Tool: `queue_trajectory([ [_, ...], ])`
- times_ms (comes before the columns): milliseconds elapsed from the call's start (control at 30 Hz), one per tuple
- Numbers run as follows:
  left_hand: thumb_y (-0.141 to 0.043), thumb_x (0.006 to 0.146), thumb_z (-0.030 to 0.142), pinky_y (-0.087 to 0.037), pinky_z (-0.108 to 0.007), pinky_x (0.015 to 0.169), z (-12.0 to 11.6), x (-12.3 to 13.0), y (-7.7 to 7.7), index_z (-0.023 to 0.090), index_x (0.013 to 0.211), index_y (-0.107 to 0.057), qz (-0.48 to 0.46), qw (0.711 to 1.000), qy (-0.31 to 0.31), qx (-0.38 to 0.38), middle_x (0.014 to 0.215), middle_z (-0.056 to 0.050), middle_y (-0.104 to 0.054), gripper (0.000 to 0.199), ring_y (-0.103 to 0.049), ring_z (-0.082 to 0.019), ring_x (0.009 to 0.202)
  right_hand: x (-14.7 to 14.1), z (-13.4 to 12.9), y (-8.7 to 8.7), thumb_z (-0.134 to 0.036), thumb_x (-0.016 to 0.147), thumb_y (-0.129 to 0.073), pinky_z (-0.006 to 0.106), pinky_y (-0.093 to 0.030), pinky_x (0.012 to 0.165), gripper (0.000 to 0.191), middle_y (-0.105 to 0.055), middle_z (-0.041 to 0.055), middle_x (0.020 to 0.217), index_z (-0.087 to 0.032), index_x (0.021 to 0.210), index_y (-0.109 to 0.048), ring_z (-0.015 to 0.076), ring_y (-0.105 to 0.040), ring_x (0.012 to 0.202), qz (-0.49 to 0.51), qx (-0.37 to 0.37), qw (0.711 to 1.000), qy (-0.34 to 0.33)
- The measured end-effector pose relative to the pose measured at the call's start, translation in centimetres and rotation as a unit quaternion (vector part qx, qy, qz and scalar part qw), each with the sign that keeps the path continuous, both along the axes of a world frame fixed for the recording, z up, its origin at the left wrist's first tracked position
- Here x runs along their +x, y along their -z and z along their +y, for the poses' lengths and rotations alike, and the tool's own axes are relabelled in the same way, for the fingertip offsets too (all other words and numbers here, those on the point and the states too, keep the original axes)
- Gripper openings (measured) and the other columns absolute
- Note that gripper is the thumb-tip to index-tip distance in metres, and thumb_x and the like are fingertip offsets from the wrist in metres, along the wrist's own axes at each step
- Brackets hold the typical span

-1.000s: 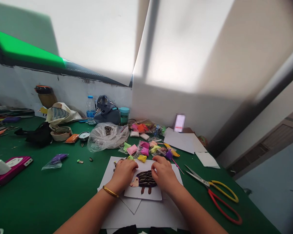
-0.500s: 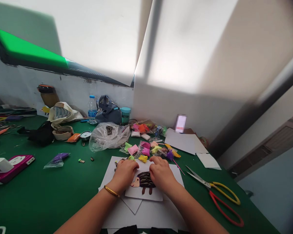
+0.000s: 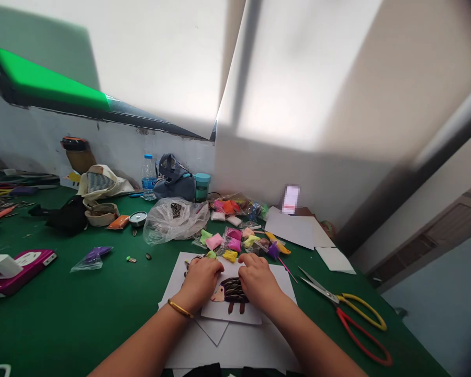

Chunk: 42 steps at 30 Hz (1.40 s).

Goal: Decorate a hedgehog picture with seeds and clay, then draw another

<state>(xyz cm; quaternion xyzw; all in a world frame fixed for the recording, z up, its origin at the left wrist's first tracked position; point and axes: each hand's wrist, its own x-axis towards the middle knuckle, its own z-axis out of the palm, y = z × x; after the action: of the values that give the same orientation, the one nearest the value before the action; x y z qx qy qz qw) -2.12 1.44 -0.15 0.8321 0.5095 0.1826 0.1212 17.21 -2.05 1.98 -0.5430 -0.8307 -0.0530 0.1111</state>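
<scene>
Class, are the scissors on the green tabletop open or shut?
Open: the scissors lie with their two blades spread apart at the tips.

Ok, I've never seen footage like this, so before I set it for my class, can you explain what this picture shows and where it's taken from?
This view comes from a camera worn on a person's head, looking forward and down, so the two forearms at the bottom are the wearer's own. The left hand, with a gold bangle, and the right hand both rest on a white card bearing a hedgehog picture with dark, seed-like spines. Neither clearly holds anything. The green-covered table also carries bags of coloured modelling clay and red-and-yellow-handled scissors.
</scene>
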Motion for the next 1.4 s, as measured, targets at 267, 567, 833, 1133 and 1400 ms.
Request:
queue_trajectory([
  [267,-0.055,0.089,0.012,-0.031,-0.037,0.086,0.0,-0.1,0.2,0.025,0.092,-0.071,-0.005,1.0,0.003,0.009,0.095,0.001,-0.074,0.021,-0.064,-0.021,0.099,-0.1,-0.1,0.0,-0.015,0.088,-0.056,0.038,-0.036,0.086,0.017,-0.064,0.0092,0.122,-0.018,0.083,-0.072,0.0247,-0.053,0.11,-0.014,-0.004,1.0,0.0],
  [567,-0.054,0.089,0.014,-0.032,-0.037,0.086,0.0,-0.1,0.2,0.025,0.092,-0.071,-0.003,1.0,0.005,0.01,0.095,0.0,-0.074,0.02,-0.064,-0.022,0.099,0.5,-0.7,-0.3,-0.013,0.087,-0.057,0.038,-0.039,0.088,0.016,-0.064,0.0088,0.121,-0.02,0.083,-0.071,0.0254,-0.054,0.111,0.043,0.011,0.999,0.02],
  [833,-0.054,0.089,0.013,-0.032,-0.037,0.085,0.0,-0.1,0.0,0.025,0.091,-0.071,-0.003,1.0,0.008,0.01,0.096,-0.001,-0.074,0.02,-0.064,-0.022,0.099,2.7,-1.9,0.5,-0.007,0.081,-0.053,0.042,-0.041,0.094,0.028,-0.062,0.008,0.119,-0.024,0.091,-0.072,0.0261,-0.055,0.113,0.187,0.047,0.981,0.027],
  [1133,-0.055,0.089,0.014,-0.032,-0.037,0.086,-0.1,-0.1,0.0,0.025,0.092,-0.071,0.001,1.0,0.005,0.002,0.096,0.0,-0.074,0.02,-0.063,-0.021,0.1,2.9,-2.5,2.6,-0.004,0.074,-0.051,0.049,-0.038,0.099,0.044,-0.061,0.0082,0.123,-0.029,0.099,-0.077,0.0284,-0.053,0.117,0.21,0.028,0.977,-0.003],
  [1400,-0.053,0.09,0.015,-0.032,-0.038,0.087,-0.1,-0.1,0.0,0.025,0.093,-0.071,0.0,1.0,0.003,-0.002,0.098,-0.001,-0.074,0.021,-0.063,-0.021,0.101,2.9,-2.4,2.7,-0.005,0.074,-0.05,0.05,-0.038,0.099,0.044,-0.061,0.0087,0.122,-0.028,0.099,-0.077,0.028,-0.053,0.117,0.217,0.022,0.976,-0.009],
])
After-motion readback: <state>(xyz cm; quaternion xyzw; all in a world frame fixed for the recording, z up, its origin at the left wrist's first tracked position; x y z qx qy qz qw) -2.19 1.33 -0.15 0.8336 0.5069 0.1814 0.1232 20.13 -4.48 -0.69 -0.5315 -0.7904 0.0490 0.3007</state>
